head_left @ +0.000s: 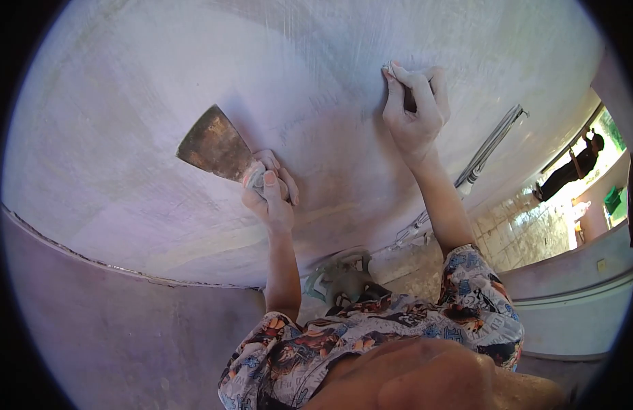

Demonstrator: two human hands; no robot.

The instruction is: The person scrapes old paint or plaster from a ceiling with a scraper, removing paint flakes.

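My left hand (272,188) is closed around the handle of a putty knife (215,145). Its wide blade is rusty brown and points up and left, just off the pale plastered wall (159,75). White dust covers the fingers of both hands. Higher up and to the right, my right hand (415,109) is closed in a pinch against the wall. A small whitish bit shows at its fingertips, too small to name. Faint scratch marks run over the wall around that hand.
A bundle of grey wires (490,147) sticks out of the wall right of my right forearm. Below me stands a green plastic stool (340,273). At far right another person (574,167) is by a bright opening, above a tiled floor (518,229).
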